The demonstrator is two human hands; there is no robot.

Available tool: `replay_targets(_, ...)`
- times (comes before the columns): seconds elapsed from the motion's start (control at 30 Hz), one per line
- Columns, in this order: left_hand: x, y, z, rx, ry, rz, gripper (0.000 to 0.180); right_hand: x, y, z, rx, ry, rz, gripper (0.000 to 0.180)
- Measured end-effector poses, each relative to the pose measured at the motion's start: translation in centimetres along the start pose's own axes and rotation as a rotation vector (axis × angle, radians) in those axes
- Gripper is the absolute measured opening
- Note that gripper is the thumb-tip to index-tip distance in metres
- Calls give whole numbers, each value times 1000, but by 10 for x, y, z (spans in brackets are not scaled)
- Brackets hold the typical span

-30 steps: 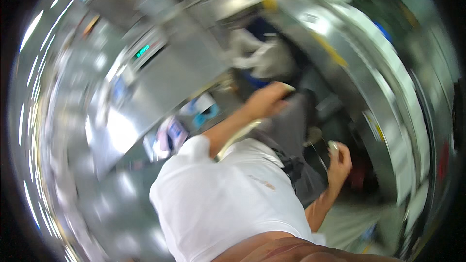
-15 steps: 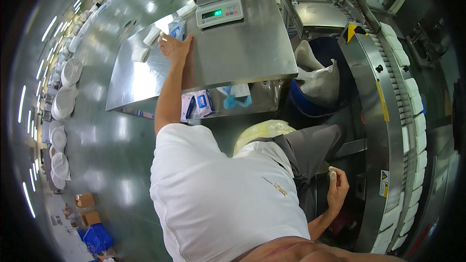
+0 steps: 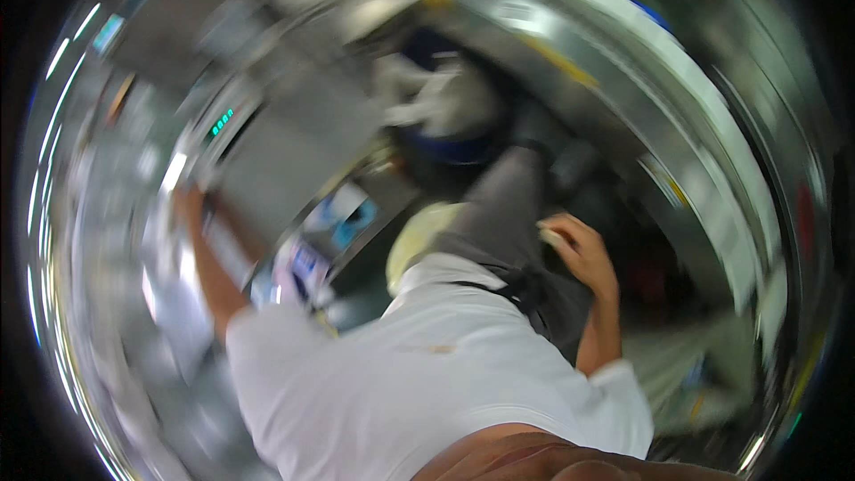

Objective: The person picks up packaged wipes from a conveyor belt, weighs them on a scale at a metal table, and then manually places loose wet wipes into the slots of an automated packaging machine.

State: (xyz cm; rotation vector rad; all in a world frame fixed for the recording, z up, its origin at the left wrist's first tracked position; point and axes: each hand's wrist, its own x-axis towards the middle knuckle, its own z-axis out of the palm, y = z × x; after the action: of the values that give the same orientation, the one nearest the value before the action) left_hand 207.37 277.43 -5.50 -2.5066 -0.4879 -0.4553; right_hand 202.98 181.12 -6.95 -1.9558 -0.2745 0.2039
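My left hand [image 3: 190, 203] reaches to the left side of the steel table [image 3: 298, 125], near the digital scale [image 3: 233, 129] with its lit green display. Motion smears its fingers, so what it touches or holds is unclear. Away from the table, my right hand [image 3: 581, 248] hangs in the air right of my grey-trousered leg. Its fingers are curled, with something small and pale at the fingertips that I cannot make out. Below the tabletop lie a blurred white-and-purple soft pack [image 3: 307, 265] and crumpled blue-and-white material [image 3: 352, 214].
A dark blue barrel [image 3: 454, 150] with white sacking [image 3: 445, 96] stands beyond my leg. Along the right curves a steel conveyor frame [image 3: 579, 40] with a row of white blocks [image 3: 690, 93]. A yellowish translucent bag [image 3: 417, 242] sits beside my thigh.
My head view has swung, so the table and scale now lie further left and tilted, and everything is blurred. My left hand remains by the table; my right hand appears higher in the view.
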Motion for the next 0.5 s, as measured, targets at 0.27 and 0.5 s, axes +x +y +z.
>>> replay_targets(0.27, -32, 267, -59, -598, 34, -196, 31, 4, 10, 26, -45, -70, -144, 27)
replay_targets(0.5, 7, 407, -49, -684, -110, -13, 30, 3, -7, 37, -150, -128, -140, 26)
